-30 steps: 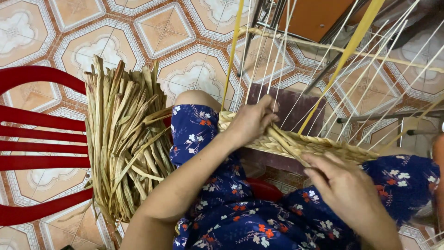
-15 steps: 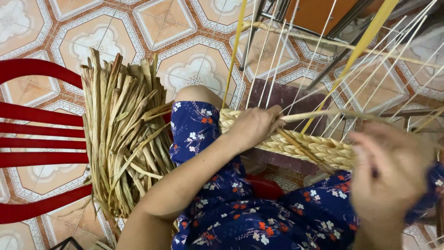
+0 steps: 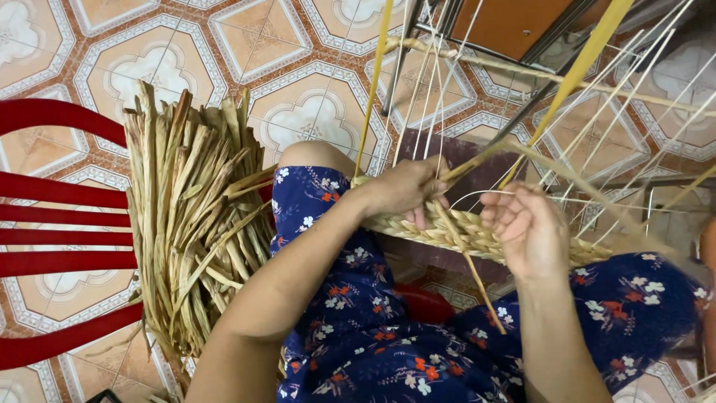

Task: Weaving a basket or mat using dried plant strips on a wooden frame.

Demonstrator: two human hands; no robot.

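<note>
A braided straw rim (image 3: 477, 237) of a basket lies across my lap, over the blue flowered cloth (image 3: 358, 313). My left hand (image 3: 406, 188) grips the braid's left end and pinches a flat dried strand (image 3: 477, 158) that runs off to the right. My right hand (image 3: 526, 231) rests on the braid with its fingers curled around a strand. Thin pale upright strands (image 3: 425, 89) rise from the rim toward the top of the view, and a loose straw end (image 3: 473, 272) hangs down below the braid.
A thick bundle of dried flat leaves (image 3: 190, 224) lies on a red slatted chair (image 3: 60, 194) at my left. Patterned floor tiles (image 3: 298, 75) spread behind. A metal frame (image 3: 537, 82) and an orange panel (image 3: 514, 22) stand at the upper right.
My right hand has come back from the far right to the braid beside my left hand, and the view has shifted slightly. My left hand has stayed on the braid's end.
</note>
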